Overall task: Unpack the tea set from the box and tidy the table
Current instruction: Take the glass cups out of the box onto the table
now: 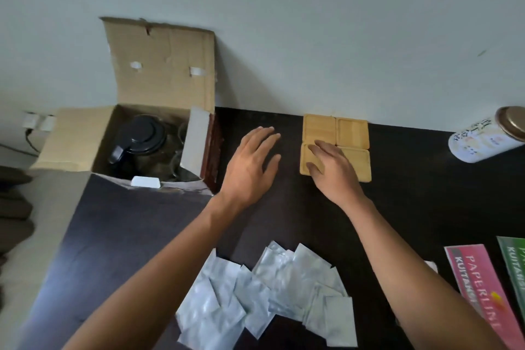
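Silver sachets (270,293) lying heaped at the desk's (127,221) near edge.
Right hand (333,172), fingers flat, pressing four wooden coasters (352,131) at the far edge; left hand (251,167) hovering, fingers spread and holding nothing, beside the box (159,128).

coaster (308,160): near-left one of four, largely hidden under the right hand (333,172)
tin (483,139): cut by right edge
green booklet (515,264): cut by right edge
teapot (142,145): body dim inside box (159,71)

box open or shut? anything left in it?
Open: the cardboard box has its flaps up. A black-lidded glass teapot still sits inside with glassware beside it.
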